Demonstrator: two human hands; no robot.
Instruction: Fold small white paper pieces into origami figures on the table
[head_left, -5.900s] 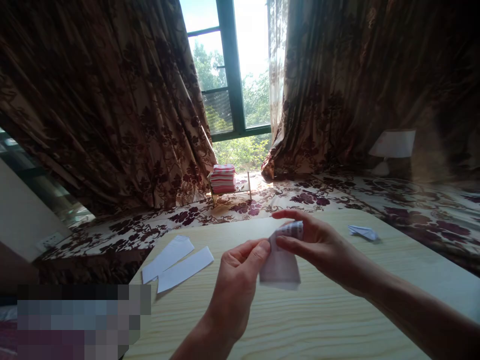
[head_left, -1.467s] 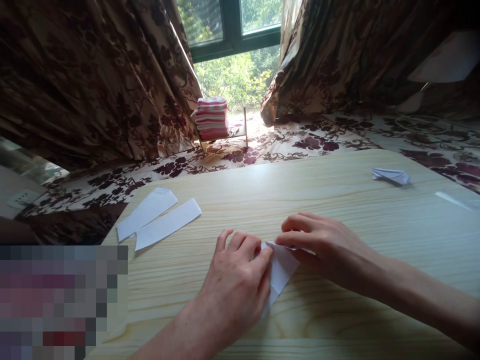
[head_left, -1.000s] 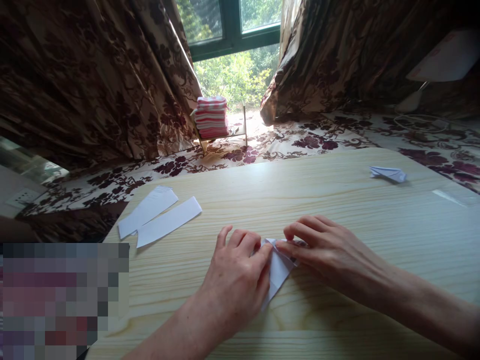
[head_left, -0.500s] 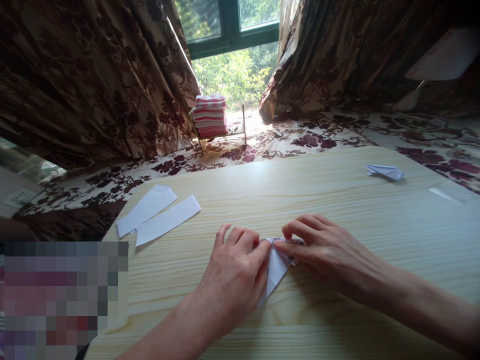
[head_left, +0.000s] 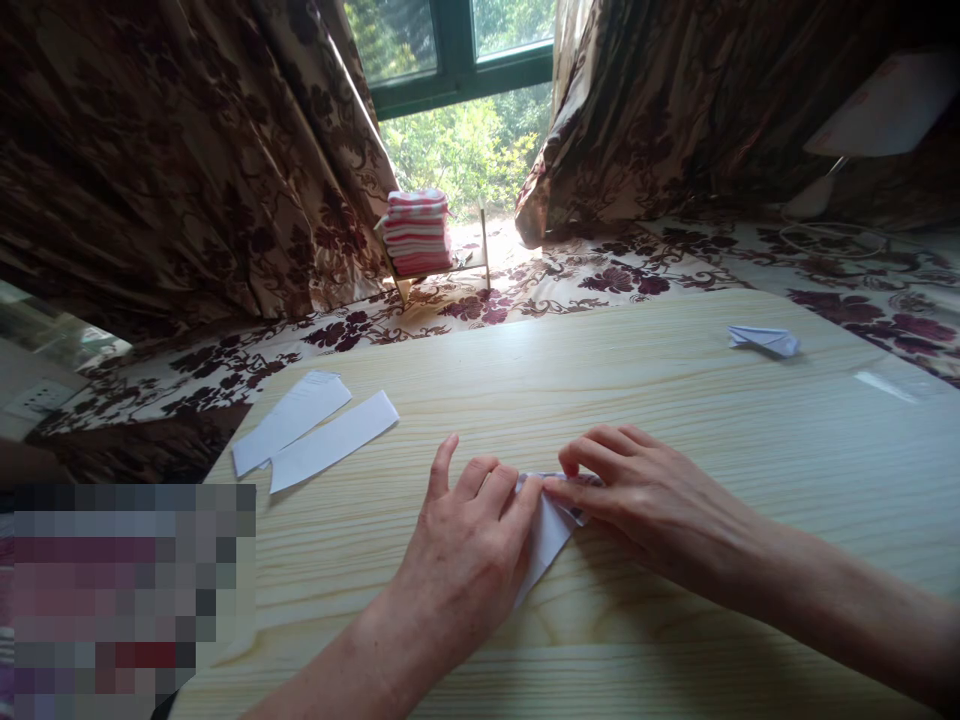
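A partly folded sheet of white paper lies on the wooden table in front of me, with a triangular flap pointing toward me. My left hand presses its left side, thumb and index finger on the fold and the little finger raised. Closed on the paper's upper right edge is my right hand, its index finger and thumb at the fold. Both hands' fingertips nearly meet at the top of the paper. Part of the sheet is hidden under the left hand.
Two white paper strips lie at the table's left. A folded paper piece rests at the back right, near a clear plastic strip. Beyond the table stand a small rack with folded striped cloths and a lamp.
The left little finger has lifted and straightened a little. Both hands stay on the folded paper, which has hardly moved; the whole view has shifted slightly.
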